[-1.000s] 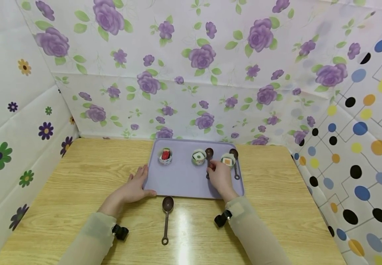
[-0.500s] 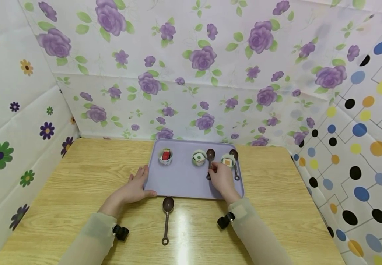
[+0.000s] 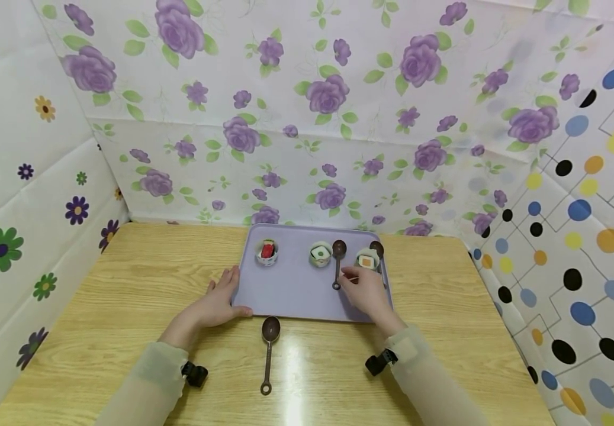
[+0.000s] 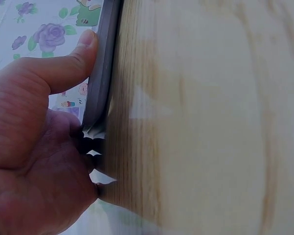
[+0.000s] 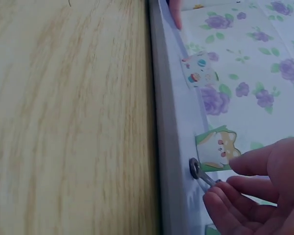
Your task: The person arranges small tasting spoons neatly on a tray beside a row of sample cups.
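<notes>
My left hand (image 3: 213,303) rests at the near-left corner of the lavender tray (image 3: 285,296), fingers straight along its side and thumb on the front rim. My right hand (image 3: 366,291) hovers just right of a brown spoon (image 3: 338,260) lying on the tray. In the right wrist view, thumb and fingers stand apart near the ring-ended handle (image 5: 194,169). Left of that spoon is a small patterned cup (image 3: 320,254) with a white-and-green piece. Another cup (image 3: 367,258), holding a white-and-orange piece, stands beyond my hand, beside a second spoon (image 3: 376,247) whose handle is partly hidden.
A third cup (image 3: 267,253) with a red-and-white piece stands at the tray's left. Another brown spoon (image 3: 269,355) lies on the wooden table (image 3: 141,278) in front of the tray. Flowered cloth (image 3: 285,165) hangs behind, and a dotted cloth (image 3: 578,284) to the right.
My right hand has let go of the middle spoon and moved right, leaving it on the tray after a slight rightward shift. The left hand has stayed in place.
</notes>
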The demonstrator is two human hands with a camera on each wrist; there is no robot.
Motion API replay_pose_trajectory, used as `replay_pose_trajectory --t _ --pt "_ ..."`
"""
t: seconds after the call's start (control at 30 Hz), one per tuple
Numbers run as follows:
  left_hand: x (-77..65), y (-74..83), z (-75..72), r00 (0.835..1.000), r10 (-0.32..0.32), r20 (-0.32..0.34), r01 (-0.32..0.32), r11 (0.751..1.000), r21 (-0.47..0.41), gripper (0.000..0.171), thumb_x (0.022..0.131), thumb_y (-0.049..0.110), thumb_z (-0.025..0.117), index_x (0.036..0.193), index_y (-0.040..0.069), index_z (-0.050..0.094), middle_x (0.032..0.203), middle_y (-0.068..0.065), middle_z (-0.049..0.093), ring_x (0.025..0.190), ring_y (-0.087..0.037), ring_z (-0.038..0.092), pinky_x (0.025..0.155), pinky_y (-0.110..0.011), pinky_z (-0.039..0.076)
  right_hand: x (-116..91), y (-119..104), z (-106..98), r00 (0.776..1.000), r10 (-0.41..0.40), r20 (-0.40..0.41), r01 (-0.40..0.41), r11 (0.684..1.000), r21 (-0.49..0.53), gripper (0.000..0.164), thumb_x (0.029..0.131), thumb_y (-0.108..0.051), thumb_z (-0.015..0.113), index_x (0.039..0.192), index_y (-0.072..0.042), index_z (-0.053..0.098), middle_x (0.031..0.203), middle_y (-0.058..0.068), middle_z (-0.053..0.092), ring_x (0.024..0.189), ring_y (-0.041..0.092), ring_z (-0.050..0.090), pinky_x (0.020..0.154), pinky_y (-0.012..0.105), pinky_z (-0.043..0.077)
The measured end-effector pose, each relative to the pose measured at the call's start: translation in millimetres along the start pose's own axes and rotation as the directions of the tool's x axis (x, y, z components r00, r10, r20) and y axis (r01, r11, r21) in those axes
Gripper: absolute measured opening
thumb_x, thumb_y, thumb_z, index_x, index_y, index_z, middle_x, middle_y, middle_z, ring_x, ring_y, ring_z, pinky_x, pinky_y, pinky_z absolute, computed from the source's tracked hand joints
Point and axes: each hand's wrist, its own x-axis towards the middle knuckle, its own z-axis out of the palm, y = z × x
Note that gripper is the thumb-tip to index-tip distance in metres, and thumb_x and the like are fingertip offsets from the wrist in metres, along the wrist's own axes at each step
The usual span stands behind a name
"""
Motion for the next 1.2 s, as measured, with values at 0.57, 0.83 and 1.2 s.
replay_pose_trajectory --t 0.57,0.83,1.2 --pt "-0.9 4.1 0.0 1.000 0.003 -0.009 -0.003 1.000 -0.009 0.115 0.100 0.034 0.077 0.162 -0.016 -0.006 0.171 -0.036 -0.009 0.160 -0.050 -0.012 0.126 -0.066 -0.011 -13.3 39.3 -55.4 0.996 0.046 0.070 -0.063 0.961 0.271 0.034 0.108 -0.022 0.068 0.135 -0.004 0.074 0.117 0.015 0.077 0.101 0.033 0.074 0.081 0.037 0.064" --pt "-0.6 2.2 0.8 1.000 -0.005 -0.010 0.005 1.000 0.000 0.116 0.100 0.036 0.077 0.163 -0.014 -0.006 0.172 -0.035 -0.009 0.160 -0.049 -0.011 0.126 -0.066 -0.010 -18.5 76.2 -80.3 0.997 0.072 -0.003 -0.071 0.985 0.155 0.042 0.109 -0.024 0.065 0.143 0.001 0.066 0.130 0.021 0.072 0.112 0.035 0.071 0.091 0.042 0.062" --pt "-0.2 1.3 1.9 1.000 0.001 -0.013 -0.001 1.000 -0.002 0.116 0.100 0.036 0.077 0.164 -0.014 -0.006 0.172 -0.035 -0.010 0.160 -0.049 -0.012 0.126 -0.066 -0.011 -27.8 114.4 -95.4 0.959 -0.142 0.244 0.160 0.986 -0.055 0.093 0.097 -0.044 0.081 0.164 0.003 0.037 0.166 0.023 0.042 0.154 0.046 0.035 0.125 0.062 0.029"
